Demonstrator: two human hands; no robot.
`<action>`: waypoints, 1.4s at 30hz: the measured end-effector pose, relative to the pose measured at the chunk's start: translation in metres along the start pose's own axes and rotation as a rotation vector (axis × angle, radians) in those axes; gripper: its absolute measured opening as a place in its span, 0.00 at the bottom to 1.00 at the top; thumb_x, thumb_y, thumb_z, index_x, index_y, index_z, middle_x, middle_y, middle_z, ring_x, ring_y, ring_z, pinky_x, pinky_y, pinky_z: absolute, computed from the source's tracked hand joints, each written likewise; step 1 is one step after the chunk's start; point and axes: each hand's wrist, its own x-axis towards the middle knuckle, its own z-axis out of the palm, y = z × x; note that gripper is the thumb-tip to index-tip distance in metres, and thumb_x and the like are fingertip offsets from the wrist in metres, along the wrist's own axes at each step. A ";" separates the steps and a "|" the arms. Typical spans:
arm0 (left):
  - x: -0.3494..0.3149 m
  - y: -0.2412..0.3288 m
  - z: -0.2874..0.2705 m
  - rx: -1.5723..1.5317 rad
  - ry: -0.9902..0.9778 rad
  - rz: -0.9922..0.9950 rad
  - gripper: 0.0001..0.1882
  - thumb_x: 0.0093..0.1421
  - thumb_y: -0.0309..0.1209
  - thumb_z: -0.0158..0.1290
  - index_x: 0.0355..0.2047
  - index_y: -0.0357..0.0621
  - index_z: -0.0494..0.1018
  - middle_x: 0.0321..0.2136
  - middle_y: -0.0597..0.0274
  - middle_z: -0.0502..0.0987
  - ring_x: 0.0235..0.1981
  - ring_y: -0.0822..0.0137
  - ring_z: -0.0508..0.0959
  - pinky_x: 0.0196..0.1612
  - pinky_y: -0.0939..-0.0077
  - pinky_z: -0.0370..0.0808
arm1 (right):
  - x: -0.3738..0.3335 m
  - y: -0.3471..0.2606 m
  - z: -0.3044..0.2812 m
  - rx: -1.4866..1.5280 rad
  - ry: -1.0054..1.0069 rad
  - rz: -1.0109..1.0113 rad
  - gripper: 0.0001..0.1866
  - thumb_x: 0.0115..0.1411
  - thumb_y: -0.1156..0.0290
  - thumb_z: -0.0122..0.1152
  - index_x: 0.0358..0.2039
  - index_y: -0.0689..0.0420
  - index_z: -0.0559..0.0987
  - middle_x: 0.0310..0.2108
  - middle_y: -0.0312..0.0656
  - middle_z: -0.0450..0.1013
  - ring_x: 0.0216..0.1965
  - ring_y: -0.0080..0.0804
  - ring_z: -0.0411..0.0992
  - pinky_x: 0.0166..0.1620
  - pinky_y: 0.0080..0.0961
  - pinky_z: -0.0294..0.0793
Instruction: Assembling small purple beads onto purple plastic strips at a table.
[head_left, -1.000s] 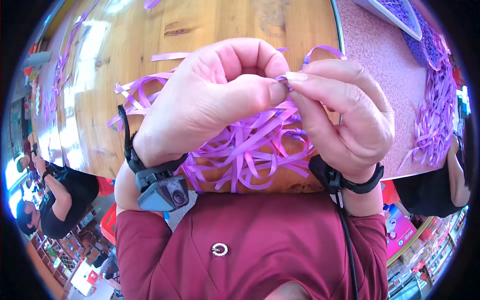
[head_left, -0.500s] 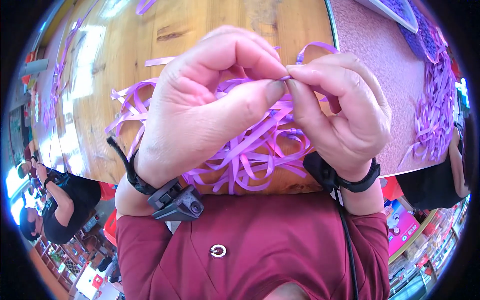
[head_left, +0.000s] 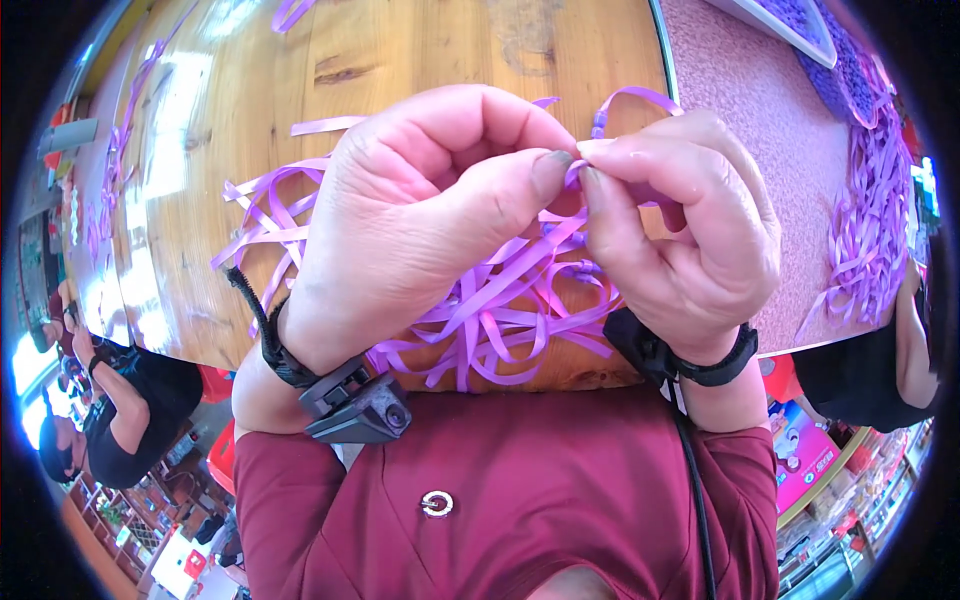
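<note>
Between both hands, a short bit of purple ribbon (head_left: 574, 175) shows, curled at the fingertips. My left hand (head_left: 430, 190) pinches it with thumb and forefinger, and my right hand (head_left: 690, 225) grips it from the other side the same way. Behind my right fingers a ribbon loop (head_left: 640, 92) arches up, with small purple beads (head_left: 599, 124) on it; whether it is the same ribbon I cannot tell. Below the hands lies a loose heap of pink-purple ribbons (head_left: 490, 310), some with beads on them. My left palm and wrist cover part of this heap.
The wooden tabletop (head_left: 420, 60) meets a pinkish textured surface (head_left: 720, 120) on the right. A white-rimmed tray (head_left: 820, 40) of purple pieces and a pile of ribbons (head_left: 865, 230) are there. Other people sit at left (head_left: 140, 410) and right (head_left: 850, 370).
My left fingers have shifted slightly down and curled more. The ribbon bit between the fingertips now shows as a small curl instead of a thin, tight strip. My right hand has barely moved.
</note>
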 end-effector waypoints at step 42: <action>0.003 -0.001 -0.009 0.347 -0.271 0.308 0.16 0.56 0.30 0.48 0.43 0.33 0.66 0.40 0.61 0.69 0.42 0.74 0.69 0.46 0.80 0.64 | -0.002 -0.023 -0.005 0.683 0.012 0.495 0.09 0.51 0.85 0.44 0.34 0.63 0.68 0.31 0.35 0.66 0.30 0.13 0.62 0.34 0.08 0.60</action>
